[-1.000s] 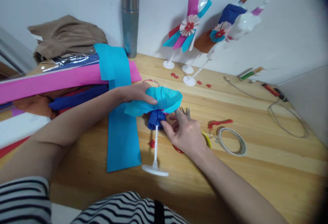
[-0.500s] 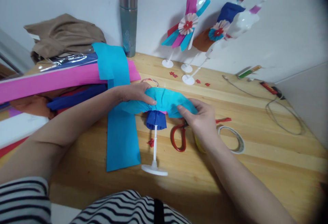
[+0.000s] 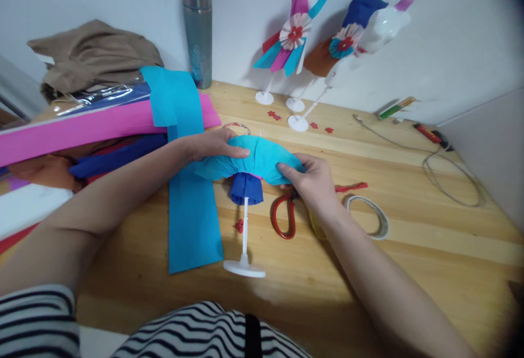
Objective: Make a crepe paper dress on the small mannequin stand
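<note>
Nearest me, below my hands, the white stand (image 3: 244, 238) stood upright on the tabletop (image 3: 139, 287), its round foot flat on the wood, with a small red cutout (image 3: 238, 226) just beside its stem. Around the top of the stem hung the dark blue paper (image 3: 246, 190), and directly above it spread the light blue paper (image 3: 266, 157), with a thin pink edge between the two. My left hand (image 3: 219, 144) gripped the light blue paper near its gathered part, thumb on top. My right hand (image 3: 317, 180) pinched its other end between thumb and fingers.

Near my right hand lay the red-handled scissors (image 3: 282, 217), partly hidden, a red strip (image 3: 352, 188) and a roll of tape (image 3: 383, 221). To the left, a long light blue strip (image 3: 192, 232) ran under my left arm and lay over the pink paper (image 3: 82, 126).

Farther back were a cable (image 3: 434, 175), red flower cutouts (image 3: 273, 115) and three white stands with dressed tops (image 3: 298, 123). The metal bottle (image 3: 198, 41) stood close to the wall, right of the brown cloth (image 3: 98, 52).
</note>
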Motion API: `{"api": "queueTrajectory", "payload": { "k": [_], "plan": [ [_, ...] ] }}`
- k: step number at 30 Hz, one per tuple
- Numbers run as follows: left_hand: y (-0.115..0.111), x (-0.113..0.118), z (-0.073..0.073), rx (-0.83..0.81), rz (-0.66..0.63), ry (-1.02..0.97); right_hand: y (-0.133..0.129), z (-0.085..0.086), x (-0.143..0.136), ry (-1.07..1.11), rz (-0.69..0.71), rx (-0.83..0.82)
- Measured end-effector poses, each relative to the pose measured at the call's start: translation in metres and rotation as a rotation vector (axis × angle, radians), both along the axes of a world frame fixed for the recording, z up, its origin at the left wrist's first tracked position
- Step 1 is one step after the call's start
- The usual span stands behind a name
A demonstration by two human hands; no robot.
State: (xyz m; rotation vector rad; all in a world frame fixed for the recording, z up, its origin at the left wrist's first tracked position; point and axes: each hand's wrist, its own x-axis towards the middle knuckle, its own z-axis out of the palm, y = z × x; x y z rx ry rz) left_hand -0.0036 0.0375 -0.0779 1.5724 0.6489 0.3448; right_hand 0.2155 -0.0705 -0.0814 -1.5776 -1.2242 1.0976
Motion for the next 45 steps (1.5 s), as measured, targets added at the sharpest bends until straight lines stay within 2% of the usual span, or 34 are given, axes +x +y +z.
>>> {"api": "queueTrajectory", "payload": {
  "k": [6,10,15,18,28,34,37,42,43,45],
  "plan": [
    [-0.004,0.002,0.004,-0.146,0.038,-0.001,0.006,-0.009,0.002,-0.019,0.013,-0.004],
    [-0.003,0.001,0.002,-0.191,0.036,-0.020,0.006,-0.006,0.002,-0.066,0.017,0.012],
    [-0.001,0.001,0.000,-0.228,0.037,-0.049,-0.001,0.003,0.000,0.079,0.021,-0.023],
    [0.000,0.000,-0.001,-0.233,0.043,-0.015,0.001,0.002,0.000,0.105,0.048,-0.058],
    [-0.001,0.000,0.003,-0.226,0.052,0.060,0.012,-0.013,0.002,-0.167,0.086,0.037],
    [-0.001,0.000,0.001,-0.257,0.050,0.013,0.008,-0.005,0.004,-0.110,0.109,0.034],
    [0.003,-0.003,-0.003,-0.189,0.006,0.041,-0.004,0.002,0.001,-0.233,0.153,0.239],
    [0.018,-0.009,-0.007,0.095,-0.193,0.082,-0.028,0.003,-0.011,-0.895,0.422,1.064],
    [0.020,-0.010,-0.008,0.146,-0.233,0.054,-0.031,0.003,-0.013,-0.982,0.464,1.169],
    [0.023,-0.011,-0.008,0.196,-0.289,0.004,-0.033,0.001,-0.016,-1.071,0.507,1.250]
  ]
}}
